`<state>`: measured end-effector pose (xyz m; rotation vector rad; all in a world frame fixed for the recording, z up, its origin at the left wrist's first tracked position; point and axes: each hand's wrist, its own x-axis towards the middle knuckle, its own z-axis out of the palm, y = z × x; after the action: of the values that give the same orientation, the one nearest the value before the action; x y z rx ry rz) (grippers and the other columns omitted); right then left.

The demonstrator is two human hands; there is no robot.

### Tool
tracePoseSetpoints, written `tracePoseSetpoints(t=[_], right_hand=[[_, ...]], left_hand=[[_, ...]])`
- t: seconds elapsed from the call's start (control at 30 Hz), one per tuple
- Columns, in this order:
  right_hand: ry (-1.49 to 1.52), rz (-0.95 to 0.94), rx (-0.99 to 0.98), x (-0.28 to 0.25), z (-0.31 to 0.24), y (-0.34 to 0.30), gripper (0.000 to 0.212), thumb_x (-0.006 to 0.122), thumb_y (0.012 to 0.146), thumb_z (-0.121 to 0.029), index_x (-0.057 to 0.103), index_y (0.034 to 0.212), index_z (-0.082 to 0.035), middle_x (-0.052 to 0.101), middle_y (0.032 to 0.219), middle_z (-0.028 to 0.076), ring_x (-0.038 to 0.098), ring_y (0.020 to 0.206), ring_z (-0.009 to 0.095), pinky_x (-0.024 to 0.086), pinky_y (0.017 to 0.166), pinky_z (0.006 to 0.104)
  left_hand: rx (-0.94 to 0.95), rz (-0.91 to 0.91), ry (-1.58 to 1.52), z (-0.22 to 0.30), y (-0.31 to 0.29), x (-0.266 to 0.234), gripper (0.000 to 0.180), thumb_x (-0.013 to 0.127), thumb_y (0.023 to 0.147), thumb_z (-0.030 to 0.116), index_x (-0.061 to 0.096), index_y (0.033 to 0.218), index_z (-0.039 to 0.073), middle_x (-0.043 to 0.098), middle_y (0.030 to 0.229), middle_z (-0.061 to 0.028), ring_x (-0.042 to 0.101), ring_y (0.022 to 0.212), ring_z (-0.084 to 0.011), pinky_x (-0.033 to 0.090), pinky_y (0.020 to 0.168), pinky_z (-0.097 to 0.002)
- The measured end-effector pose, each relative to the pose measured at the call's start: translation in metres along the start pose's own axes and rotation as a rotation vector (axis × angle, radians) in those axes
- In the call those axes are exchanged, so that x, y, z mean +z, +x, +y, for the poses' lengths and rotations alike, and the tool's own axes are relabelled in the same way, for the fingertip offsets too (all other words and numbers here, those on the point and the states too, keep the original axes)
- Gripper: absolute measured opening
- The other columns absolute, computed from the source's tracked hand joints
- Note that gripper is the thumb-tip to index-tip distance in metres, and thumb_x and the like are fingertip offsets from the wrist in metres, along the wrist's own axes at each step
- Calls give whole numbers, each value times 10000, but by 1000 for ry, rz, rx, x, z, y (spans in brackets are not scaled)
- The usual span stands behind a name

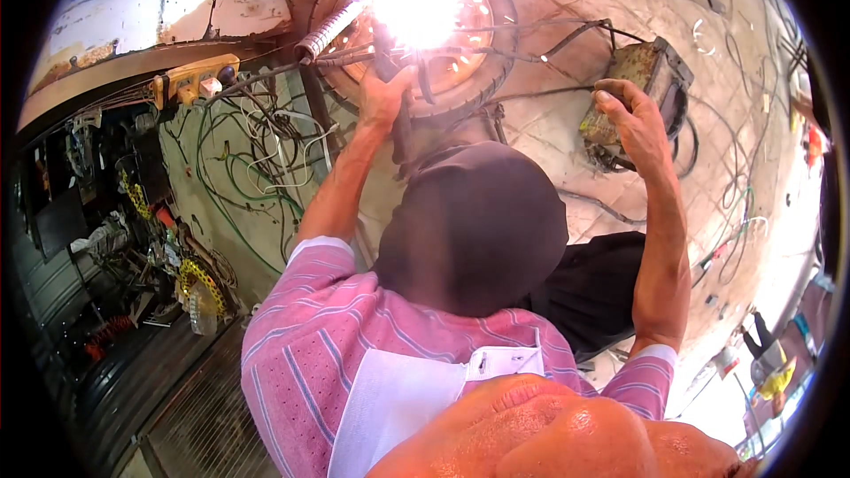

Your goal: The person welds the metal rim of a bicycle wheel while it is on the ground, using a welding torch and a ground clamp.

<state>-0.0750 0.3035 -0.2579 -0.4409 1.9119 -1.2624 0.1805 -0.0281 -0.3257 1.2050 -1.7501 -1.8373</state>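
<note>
At the top, a blinding welding arc (414, 4) flares over a spoked wheel with a tyre (496, 62), throwing sparks. Just below the glare, my left hand (384, 99) is closed round a dark bar-shaped piece (401, 134); the glare hides its upper end. A coiled metal spring (332, 33) slants beside the arc on the left. My right hand (635, 119) hovers by a worn, yellowish metal box (639, 71) with cables. Its fingers are loosely bent and apart, with nothing visible in them; whether they touch the box I cannot tell.
A yellow wooden socket board (195, 80) sits at the left, above tangled cables (257, 150). Metal parts and yellow chain (195, 283) crowd the lower left. More cables cross the floor around the box. Another person (772, 372) is far off at the right.
</note>
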Motion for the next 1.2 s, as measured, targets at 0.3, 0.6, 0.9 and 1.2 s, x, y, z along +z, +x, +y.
tracePoseSetpoints(t=[0.3,0.6,0.9,1.2], right_hand=[[-32,4,-1,1,-1,0,435,696,1024,-299,682,1286,48,734,1132,92,661,1043,161,514,950,301],[-24,3,10,3,0,2,371,692,1036,-273,693,1262,21,733,1131,69,659,1021,140,517,905,295],[-138,-8,-15,0,-4,2,408,699,1021,-284,686,1285,27,738,1124,74,664,1016,149,517,931,300],[-76,-4,29,4,-10,2,440,701,1017,-289,678,1306,42,744,1165,114,685,1082,185,520,979,317]], left_hand=[[40,9,-7,-6,4,1,192,740,959,89,676,1128,26,647,808,0,596,617,-109,489,566,-277],[106,34,51,-30,8,-12,248,799,916,150,667,1080,19,648,796,-7,608,661,-130,487,599,-291],[146,25,-19,-24,-4,-13,318,772,933,99,666,1212,-10,667,838,-28,597,621,-118,509,585,-285],[50,-44,-84,-2,-14,-13,307,744,948,94,641,1216,-16,675,812,-47,614,553,-143,506,492,-301]])
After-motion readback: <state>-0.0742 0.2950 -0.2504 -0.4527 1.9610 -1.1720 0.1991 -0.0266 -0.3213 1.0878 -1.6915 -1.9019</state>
